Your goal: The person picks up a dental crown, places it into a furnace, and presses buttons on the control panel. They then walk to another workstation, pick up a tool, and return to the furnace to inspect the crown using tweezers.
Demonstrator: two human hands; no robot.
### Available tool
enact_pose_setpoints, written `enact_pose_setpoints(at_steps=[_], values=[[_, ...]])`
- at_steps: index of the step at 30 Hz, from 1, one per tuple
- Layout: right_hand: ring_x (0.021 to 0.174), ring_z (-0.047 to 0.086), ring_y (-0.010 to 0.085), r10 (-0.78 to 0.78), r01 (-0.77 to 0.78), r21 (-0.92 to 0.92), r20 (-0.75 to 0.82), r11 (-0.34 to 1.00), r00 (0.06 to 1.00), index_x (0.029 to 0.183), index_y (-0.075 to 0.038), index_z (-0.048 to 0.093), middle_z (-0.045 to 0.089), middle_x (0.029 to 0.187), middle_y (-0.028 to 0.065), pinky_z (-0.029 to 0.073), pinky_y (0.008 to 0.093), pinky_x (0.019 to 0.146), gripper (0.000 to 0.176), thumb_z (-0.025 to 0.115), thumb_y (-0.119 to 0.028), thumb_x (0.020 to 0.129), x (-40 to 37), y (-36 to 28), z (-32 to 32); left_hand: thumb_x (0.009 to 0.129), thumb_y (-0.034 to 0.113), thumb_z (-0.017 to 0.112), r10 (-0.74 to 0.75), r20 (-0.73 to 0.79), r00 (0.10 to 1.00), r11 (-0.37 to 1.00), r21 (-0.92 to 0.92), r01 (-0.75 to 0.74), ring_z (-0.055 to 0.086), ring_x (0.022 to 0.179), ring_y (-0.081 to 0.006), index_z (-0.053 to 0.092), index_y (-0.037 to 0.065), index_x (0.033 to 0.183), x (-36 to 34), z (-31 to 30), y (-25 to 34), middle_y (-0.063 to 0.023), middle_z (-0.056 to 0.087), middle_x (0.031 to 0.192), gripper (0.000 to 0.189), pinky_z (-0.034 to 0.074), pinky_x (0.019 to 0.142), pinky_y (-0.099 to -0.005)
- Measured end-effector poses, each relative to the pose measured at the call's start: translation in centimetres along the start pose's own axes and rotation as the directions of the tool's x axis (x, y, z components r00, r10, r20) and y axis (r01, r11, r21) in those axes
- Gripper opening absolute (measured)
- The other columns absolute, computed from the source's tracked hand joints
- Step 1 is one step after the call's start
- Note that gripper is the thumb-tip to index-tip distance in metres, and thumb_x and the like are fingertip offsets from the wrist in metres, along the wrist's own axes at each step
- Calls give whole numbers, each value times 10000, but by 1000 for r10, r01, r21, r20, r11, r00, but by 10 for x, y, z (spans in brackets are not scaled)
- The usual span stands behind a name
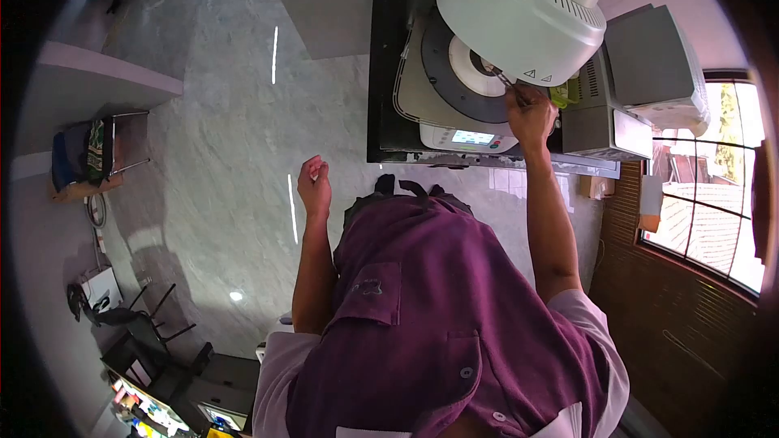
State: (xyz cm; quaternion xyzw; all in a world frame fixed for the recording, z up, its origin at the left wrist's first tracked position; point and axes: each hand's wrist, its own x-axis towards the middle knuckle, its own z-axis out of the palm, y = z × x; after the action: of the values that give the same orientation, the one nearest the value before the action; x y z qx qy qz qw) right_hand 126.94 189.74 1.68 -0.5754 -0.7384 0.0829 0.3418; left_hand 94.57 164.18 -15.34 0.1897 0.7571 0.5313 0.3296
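So, in the head view the right hand [532, 120] looks like it's pinching a thin dark tool [505, 79] between its fingers. The tool pokes out past the fingertips toward the pale ring [464, 65] in the middle of the dark disc [438, 85], under the white hood [519, 20]; can't tell if it's touching. Left hand [315, 184] is off over the floor [219, 146], well apart from the disc, fingers curled in, can't tell how tightly.

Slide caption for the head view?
Right hand holding a tool by the white disc of the machine, left hand apart.
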Motion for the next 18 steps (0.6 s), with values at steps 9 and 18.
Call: enact_pose_setpoints(at_steps=[9, 18], values=[[653, 672, 294, -48, 48, -16, -6, 999, 999, 807, -40, 718, 680, 725, 140, 526, 370, 639, 186, 669, -201, 728, 1, -2, 0, 880, 139, 622, -4, -21, 1000, 1000, 0, 4, 612, 985, -201, 615, 15, 1140, 4, -1, -8, -120, 654, 1058, 288, 465, 891, -319], [653, 679, 306, 20, -20, -60, 1, 998, 1000, 818, -40, 729, 686, 731, 163, 536, 371, 661, 227, 665, -222, 699, 3, -8, -2, 878, 139, 616, -11, 5, 1000, 996, 85, 11, 568, 742, -131, 675, 15, 968, -3, -4, 12, -60, 654, 825, 163, 458, 700, -282]])
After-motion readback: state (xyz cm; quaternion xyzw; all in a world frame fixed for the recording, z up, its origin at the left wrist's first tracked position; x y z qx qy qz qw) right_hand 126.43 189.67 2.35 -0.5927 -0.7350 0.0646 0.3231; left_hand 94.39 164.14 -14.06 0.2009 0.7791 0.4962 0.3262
